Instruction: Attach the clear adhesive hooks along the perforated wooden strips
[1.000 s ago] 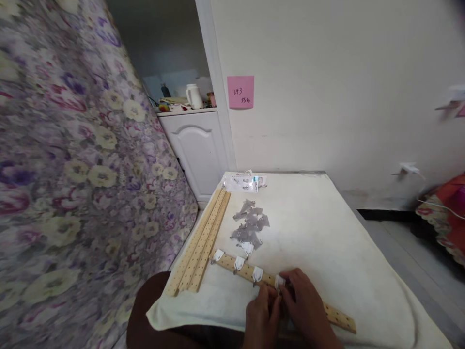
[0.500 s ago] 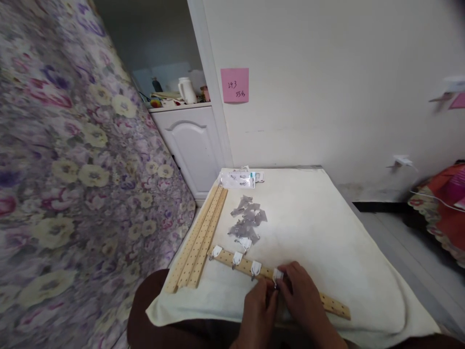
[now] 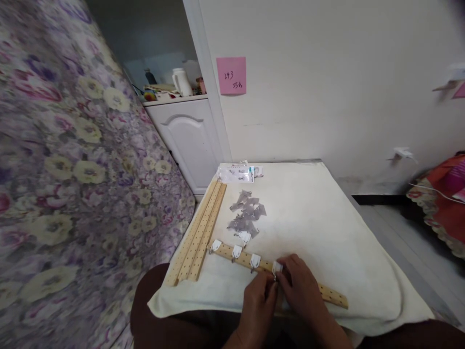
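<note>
A perforated wooden strip lies across the near edge of a white cloth-covered table. Three white adhesive hooks sit on its left part. My left hand and my right hand meet over the strip, fingers pinched together around a fourth white hook pressed on the wood. A pile of clear hooks lies further back on the cloth.
Three more wooden strips lie along the table's left edge, with a hook package at the far end. A floral mattress stands at the left. Behind are a white cabinet and a wall with a pink note.
Both hands stay at the fourth hook on the strip with only slight finger shifts. The view has tipped a little, sliding the scene upward.
</note>
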`<state>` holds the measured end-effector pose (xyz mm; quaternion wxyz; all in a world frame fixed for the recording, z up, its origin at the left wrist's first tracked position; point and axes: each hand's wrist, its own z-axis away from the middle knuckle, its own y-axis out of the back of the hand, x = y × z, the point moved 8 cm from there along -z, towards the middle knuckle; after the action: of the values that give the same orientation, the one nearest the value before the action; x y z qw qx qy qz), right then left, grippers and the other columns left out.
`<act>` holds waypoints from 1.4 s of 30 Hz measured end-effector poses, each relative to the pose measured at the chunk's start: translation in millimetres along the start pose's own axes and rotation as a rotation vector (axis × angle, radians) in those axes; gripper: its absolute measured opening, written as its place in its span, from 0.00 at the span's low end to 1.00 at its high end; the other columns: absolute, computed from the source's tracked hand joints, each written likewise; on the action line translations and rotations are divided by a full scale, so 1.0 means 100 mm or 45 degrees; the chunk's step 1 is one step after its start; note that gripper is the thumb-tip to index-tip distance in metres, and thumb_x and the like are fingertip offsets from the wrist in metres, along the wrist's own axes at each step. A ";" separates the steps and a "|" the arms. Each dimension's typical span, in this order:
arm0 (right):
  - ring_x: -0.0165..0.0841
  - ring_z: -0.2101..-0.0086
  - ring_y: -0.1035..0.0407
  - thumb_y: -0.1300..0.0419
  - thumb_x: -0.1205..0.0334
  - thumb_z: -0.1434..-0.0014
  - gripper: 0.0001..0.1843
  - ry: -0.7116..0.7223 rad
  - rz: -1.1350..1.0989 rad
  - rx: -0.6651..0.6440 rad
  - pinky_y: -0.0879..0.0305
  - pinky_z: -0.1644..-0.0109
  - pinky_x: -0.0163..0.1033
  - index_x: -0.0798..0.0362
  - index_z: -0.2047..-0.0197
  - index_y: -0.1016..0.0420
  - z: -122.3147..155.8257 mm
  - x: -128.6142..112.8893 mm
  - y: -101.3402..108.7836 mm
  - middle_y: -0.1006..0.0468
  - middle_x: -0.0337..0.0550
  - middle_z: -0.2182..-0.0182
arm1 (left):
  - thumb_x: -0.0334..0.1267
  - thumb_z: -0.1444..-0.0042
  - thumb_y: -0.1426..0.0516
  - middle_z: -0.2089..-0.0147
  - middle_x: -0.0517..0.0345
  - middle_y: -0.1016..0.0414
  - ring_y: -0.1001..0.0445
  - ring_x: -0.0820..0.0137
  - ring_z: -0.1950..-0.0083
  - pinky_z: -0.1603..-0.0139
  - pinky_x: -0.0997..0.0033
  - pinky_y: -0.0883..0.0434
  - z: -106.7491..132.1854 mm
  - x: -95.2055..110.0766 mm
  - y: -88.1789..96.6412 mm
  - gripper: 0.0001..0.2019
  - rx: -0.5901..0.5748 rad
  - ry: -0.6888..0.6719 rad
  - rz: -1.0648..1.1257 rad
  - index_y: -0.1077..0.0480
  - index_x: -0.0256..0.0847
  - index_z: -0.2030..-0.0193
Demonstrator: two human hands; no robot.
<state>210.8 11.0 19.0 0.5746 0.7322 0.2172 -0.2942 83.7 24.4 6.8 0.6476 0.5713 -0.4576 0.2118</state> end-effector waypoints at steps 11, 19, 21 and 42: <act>0.37 0.59 0.34 0.47 0.64 0.43 0.10 -0.026 -0.019 -0.021 0.38 0.53 0.43 0.52 0.59 0.29 -0.02 0.02 -0.01 0.28 0.45 0.62 | 0.37 0.41 0.48 0.68 0.59 0.27 0.30 0.71 0.67 0.65 0.75 0.34 -0.01 -0.01 -0.01 0.07 0.004 -0.029 -0.011 0.31 0.41 0.67; 0.37 0.59 0.33 0.47 0.63 0.44 0.09 -0.070 0.007 -0.028 0.38 0.54 0.40 0.51 0.60 0.29 -0.04 0.02 0.02 0.27 0.44 0.63 | 0.37 0.41 0.48 0.69 0.60 0.27 0.31 0.72 0.68 0.65 0.76 0.35 0.01 -0.03 -0.03 0.06 -0.003 -0.030 -0.001 0.31 0.42 0.67; 0.37 0.60 0.33 0.46 0.61 0.45 0.08 -0.111 0.014 -0.047 0.38 0.55 0.40 0.50 0.61 0.29 -0.05 0.03 0.03 0.27 0.43 0.63 | 0.36 0.41 0.48 0.69 0.60 0.27 0.31 0.72 0.68 0.66 0.76 0.35 0.01 -0.02 -0.03 0.06 -0.012 -0.028 0.006 0.31 0.42 0.67; 0.34 0.64 0.31 0.44 0.59 0.48 0.11 -0.193 -0.081 -0.157 0.38 0.59 0.37 0.49 0.60 0.28 -0.12 0.13 0.01 0.25 0.39 0.65 | 0.32 0.45 0.48 0.68 0.61 0.29 0.33 0.72 0.68 0.67 0.75 0.37 0.02 0.01 0.01 0.05 -0.053 -0.026 0.012 0.31 0.42 0.64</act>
<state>222.7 22.1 12.9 0.6236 0.6638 0.2140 -0.3531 82.9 22.9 8.0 0.6536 0.5577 -0.4711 0.1996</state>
